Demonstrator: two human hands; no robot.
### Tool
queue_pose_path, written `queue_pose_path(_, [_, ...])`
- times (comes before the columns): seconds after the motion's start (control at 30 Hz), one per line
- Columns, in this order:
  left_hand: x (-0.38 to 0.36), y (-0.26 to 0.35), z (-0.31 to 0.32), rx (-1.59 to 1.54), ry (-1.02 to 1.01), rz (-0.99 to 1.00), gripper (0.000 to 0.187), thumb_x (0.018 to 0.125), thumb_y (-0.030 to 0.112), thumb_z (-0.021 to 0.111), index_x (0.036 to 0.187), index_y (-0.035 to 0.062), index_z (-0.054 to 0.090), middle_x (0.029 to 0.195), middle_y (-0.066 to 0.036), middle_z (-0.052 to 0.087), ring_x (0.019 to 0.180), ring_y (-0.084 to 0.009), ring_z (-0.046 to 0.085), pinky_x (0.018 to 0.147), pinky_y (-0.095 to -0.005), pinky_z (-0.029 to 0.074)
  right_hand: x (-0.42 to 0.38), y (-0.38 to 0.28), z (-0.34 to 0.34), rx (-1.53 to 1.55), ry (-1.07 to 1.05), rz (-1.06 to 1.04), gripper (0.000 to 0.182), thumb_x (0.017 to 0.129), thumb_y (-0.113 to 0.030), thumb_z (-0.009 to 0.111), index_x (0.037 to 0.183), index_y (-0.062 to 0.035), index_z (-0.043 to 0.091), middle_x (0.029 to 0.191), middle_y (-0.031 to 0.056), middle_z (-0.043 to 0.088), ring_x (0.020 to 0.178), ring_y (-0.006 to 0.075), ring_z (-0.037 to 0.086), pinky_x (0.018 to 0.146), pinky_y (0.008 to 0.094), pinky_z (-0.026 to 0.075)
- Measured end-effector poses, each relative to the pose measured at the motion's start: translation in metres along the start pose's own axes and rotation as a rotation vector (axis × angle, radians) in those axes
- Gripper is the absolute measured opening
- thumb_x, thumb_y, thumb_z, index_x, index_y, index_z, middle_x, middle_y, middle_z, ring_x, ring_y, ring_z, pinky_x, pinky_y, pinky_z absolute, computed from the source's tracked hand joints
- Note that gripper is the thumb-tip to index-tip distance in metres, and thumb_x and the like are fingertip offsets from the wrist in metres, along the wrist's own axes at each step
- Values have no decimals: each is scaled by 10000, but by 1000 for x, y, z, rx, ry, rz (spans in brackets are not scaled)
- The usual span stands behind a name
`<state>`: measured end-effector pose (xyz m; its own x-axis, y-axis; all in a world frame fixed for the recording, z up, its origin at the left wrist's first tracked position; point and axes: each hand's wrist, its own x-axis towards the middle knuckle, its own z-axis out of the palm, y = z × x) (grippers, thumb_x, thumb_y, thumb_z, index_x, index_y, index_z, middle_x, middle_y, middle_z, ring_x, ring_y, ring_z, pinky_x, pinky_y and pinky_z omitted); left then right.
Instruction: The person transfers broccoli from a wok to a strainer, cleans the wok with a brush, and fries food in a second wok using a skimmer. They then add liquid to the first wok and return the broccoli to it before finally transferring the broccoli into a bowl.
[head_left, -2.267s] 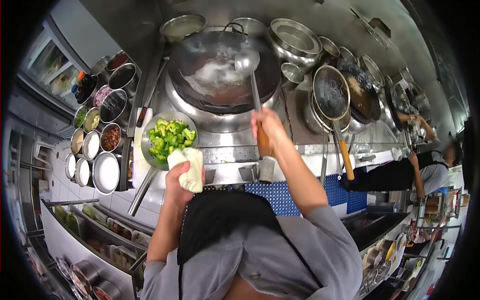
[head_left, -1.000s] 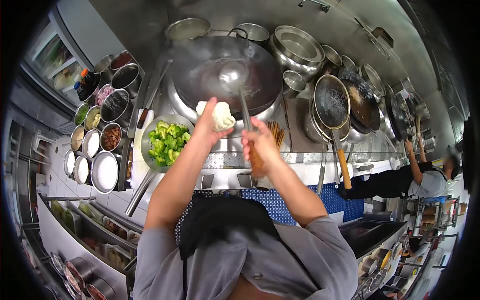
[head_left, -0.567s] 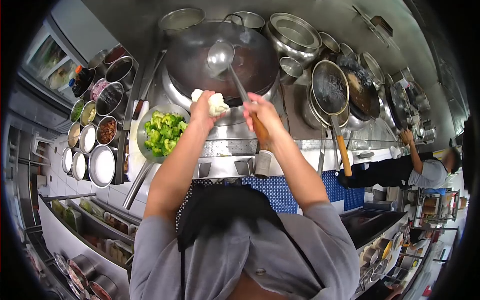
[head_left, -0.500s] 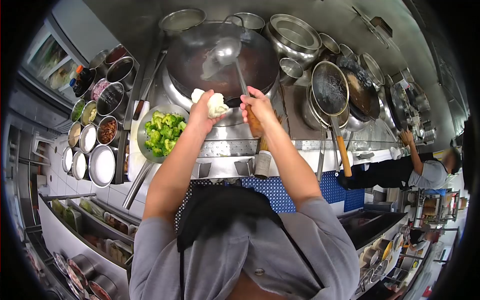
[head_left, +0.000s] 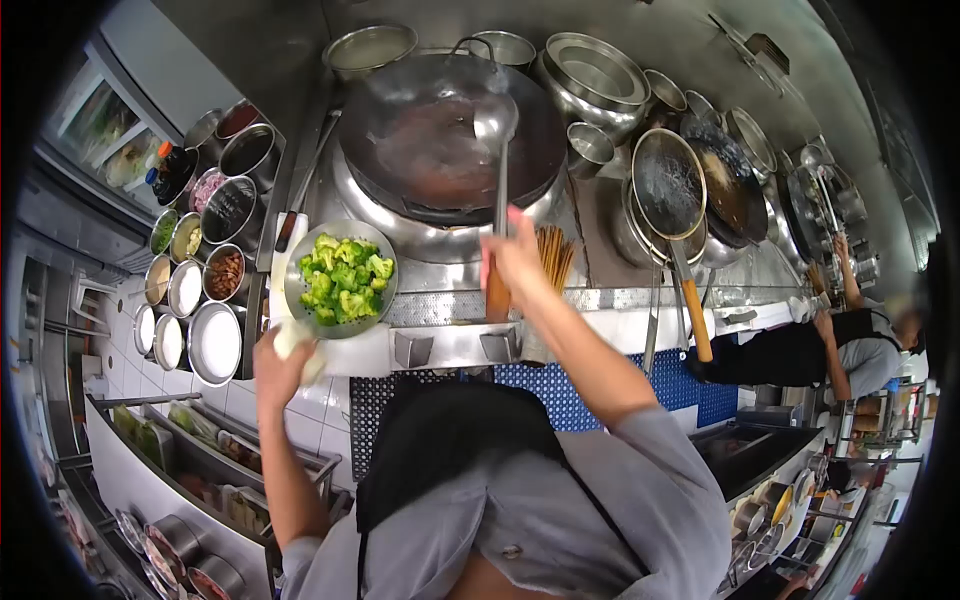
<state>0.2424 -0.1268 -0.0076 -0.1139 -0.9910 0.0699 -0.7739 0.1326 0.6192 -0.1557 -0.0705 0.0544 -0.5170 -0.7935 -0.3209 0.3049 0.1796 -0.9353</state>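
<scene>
My left hand (head_left: 278, 372) is closed around a folded white cloth (head_left: 296, 342), smeared by motion. It sits at the near left side of a metal pan (head_left: 298, 318), where the handle is hidden from sight. Bright green broccoli florets (head_left: 345, 280) fill the pan. My right hand (head_left: 516, 258) is wrapped about the long shaft of a ladle (head_left: 502, 185), with the wooden grip below my fingers. The ladle's bowl rests over the right side of a large dark wok (head_left: 410, 130), whose inside looks wet and brownish.
Small tubs of seasonings and a white-filled bowl (head_left: 215, 342) stand left. A bamboo brush (head_left: 554, 258) is right of my right hand. Further right are a strainer (head_left: 668, 185) over a pot and a second dark wok (head_left: 735, 190). A co-worker (head_left: 850, 350) stands far right.
My left hand has moved from the wok's front edge down left to the broccoli pan's handle side, carrying the cloth. The ladle has swung right and its bowl now lies further right in the wok.
</scene>
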Motion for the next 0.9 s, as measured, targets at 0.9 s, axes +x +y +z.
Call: queue_pose_path(0.9, [-109,66,-51,-1079,-431,-486,703,616,191,781,1231,-35,526,1004,-116,644,879,-216,653,797,-334,544,-32,-29,-30,67,-112,199,603,892,-38,574,1436,-56,312,700,74,552,445,138,516,359,303,427])
